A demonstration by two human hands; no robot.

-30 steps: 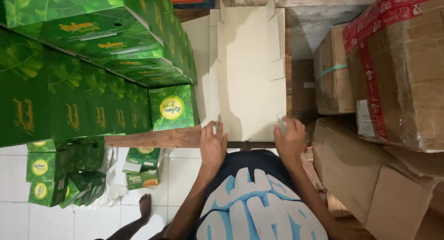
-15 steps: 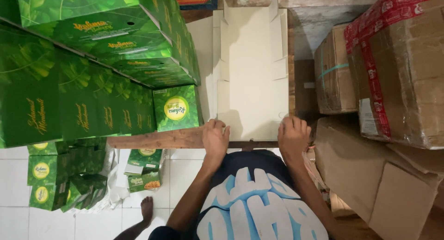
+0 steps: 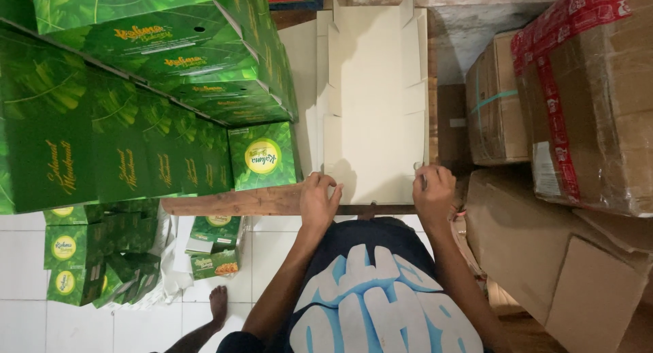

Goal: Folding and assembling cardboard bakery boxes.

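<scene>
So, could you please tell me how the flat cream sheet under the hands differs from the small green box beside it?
The cream cardboard sheet lies flat and unfolded on the wooden table; the small green box is folded into shape. The sheet's visible face is plain, while the box carries a leaf print and a round yellow emblem. The left hand and right hand grip the sheet's near edge; neither touches the box. Both rest on the table.

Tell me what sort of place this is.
Probably a small packing workshop or storeroom: stacked green boxes, taped brown cartons, and flat cardboard sheets under the left hand and right hand.
</scene>
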